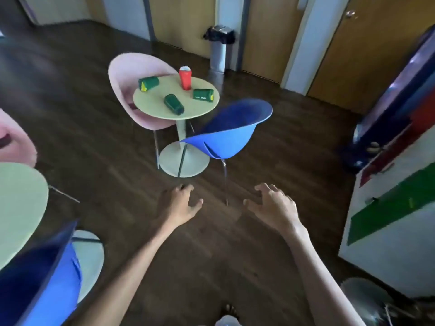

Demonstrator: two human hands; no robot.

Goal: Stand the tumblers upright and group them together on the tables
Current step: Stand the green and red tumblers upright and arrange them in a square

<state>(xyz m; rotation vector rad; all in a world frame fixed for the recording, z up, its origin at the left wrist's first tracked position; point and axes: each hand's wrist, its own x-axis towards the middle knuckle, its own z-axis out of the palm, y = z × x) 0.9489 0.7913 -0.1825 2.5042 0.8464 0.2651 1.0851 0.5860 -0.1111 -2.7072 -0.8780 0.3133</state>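
Observation:
A small round table (155, 103) stands ahead of me. On it a red tumbler (185, 77) stands upright at the back. Three green tumblers lie on their sides: one at the back left (148, 83), one in the middle front (173, 104), one at the right (203, 94). My left hand (180, 203) and my right hand (273, 204) hang over the dark floor well short of the table, both empty with fingers spread and curled.
A blue chair (231, 132) stands between me and the table, a pink chair (131, 74) behind it. A second round table (18, 208) and a blue chair (44, 278) sit at my left. A bin (220, 48) stands by the far wall, a cabinet (395, 208) at right.

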